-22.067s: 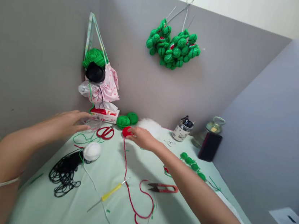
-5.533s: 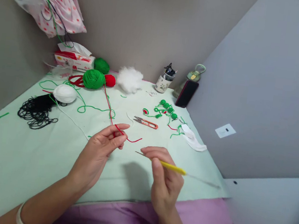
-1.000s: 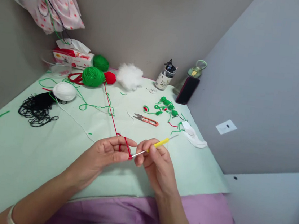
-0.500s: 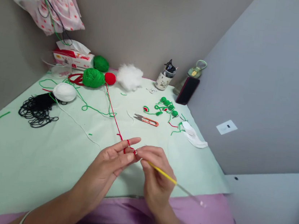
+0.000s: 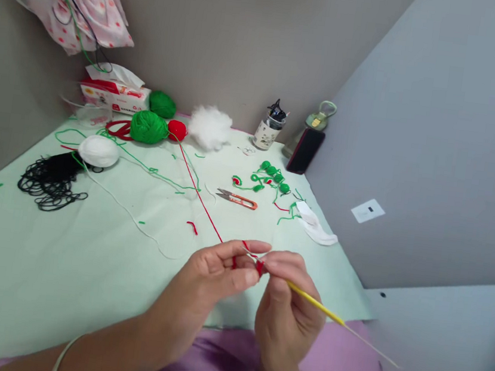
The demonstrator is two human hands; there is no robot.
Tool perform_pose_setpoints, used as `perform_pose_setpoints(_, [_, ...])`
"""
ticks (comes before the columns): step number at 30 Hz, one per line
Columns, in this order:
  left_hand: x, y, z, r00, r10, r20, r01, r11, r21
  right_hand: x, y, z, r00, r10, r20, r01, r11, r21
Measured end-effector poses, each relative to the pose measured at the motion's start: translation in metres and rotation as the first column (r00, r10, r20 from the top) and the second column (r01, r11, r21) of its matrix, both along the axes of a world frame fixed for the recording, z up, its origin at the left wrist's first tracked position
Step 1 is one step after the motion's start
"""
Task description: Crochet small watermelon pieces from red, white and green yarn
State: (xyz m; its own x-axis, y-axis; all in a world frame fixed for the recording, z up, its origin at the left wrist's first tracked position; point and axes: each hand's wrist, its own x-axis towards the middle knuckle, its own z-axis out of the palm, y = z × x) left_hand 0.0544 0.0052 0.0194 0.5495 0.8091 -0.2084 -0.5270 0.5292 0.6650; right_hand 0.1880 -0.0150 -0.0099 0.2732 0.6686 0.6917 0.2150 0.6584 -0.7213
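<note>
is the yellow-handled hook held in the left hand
No, the yellow-handled hook is held in the right hand, while the left hand holds the small red yarn piece.

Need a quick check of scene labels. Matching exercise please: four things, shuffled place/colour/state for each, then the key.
Things:
1. yellow-handled hook
2. red yarn ball
3. phone
4. snips

Descriptions:
A. standing in front of the green bottle
B. orange, lying with blades toward picture left
C. between a green yarn ball and the white fluff
D. held in the right hand

Pairs: 1-D, 2-C, 3-A, 4-B
</note>
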Motion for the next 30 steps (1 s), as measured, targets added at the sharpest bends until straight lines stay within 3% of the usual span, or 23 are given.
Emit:
perform_pose_setpoints(5, [-0.017,0.006,-0.005,0.999,0.040,-0.027,-0.041,0.999,-0.026,-0.008,0.006,-0.004,0.997,0.077,-0.022,-0.079,0.991,-0.109])
perform_pose_setpoints(10, [-0.034,0.011,-0.008,0.995,0.038,-0.094,-0.041,0.999,-0.034,-0.007,0.005,-0.002,0.980,0.133,-0.149,-0.160,0.969,-0.187])
perform_pose_setpoints(17, [-0.045,0.014,-0.017,0.989,0.071,-0.132,-0.070,0.998,0.009,-0.010,0.014,-0.001,0.887,0.282,-0.366,-0.382,0.893,-0.238])
perform_pose_setpoints(22, [-0.042,0.013,-0.022,0.962,0.148,-0.231,-0.120,0.984,0.131,-0.020,0.016,-0.004,0.955,0.256,-0.152,-0.289,0.923,-0.255])
perform_pose_setpoints(30, [-0.050,0.016,-0.019,0.926,0.197,-0.322,-0.149,0.975,0.167,-0.022,0.018,-0.001,0.971,0.207,-0.119,-0.233,0.934,-0.272])
